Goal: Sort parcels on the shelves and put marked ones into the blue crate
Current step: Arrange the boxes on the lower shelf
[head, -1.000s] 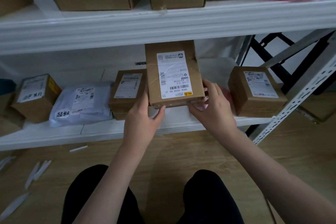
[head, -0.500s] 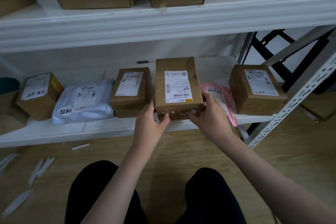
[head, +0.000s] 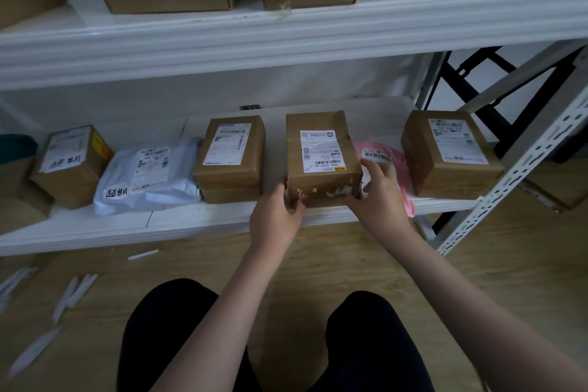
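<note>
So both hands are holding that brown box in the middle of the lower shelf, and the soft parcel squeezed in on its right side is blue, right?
Not blue: the head view shows the soft parcel is pink. Both hands, left and right, do hold the brown box on the lower shelf.

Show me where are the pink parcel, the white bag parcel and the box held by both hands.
pink parcel (head: 375, 154), head view, its barcode label.
white bag parcel (head: 152, 169), head view, its middle.
held box (head: 321, 149), head view, its top label.

The shelf (head: 222, 219) is white. The cardboard box (head: 321, 153) is brown with a white barcoded label and a small yellow mark. A pink mailer (head: 381, 153) lies beside it; the poly mailer (head: 149, 175) is pale grey-white with black handwritten characters. The floor (head: 477, 264) is light wood-grain.
</note>
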